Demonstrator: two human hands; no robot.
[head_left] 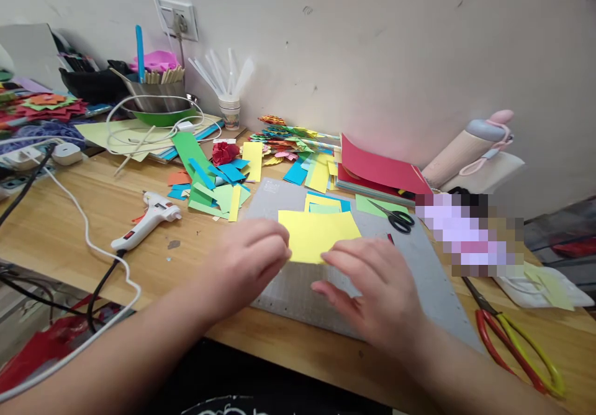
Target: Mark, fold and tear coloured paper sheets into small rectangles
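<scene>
A yellow sheet of paper (pixel 321 234) is raised slightly above the grey cutting mat (pixel 298 291). My left hand (pixel 251 260) is closed on its lower left edge, slightly blurred. At the lower right corner, the fingertips of my right hand (pixel 377 285) touch the sheet, while the thumb is spread apart below it. Behind the sheet lie yellow, green and blue paper pieces (pixel 321 203), partly covered. Black-handled scissors (pixel 395 216) rest on the mat, beyond my right hand.
A white glue gun (pixel 146 219) lies left, its cord crossing the table edge. Cut paper scraps (pixel 223 198) and a red paper flower (pixel 225 152) sit behind. Red paper sheets (pixel 382 170) are stacked at the back. Large red-and-yellow-handled scissors (pixel 516 347) lie right.
</scene>
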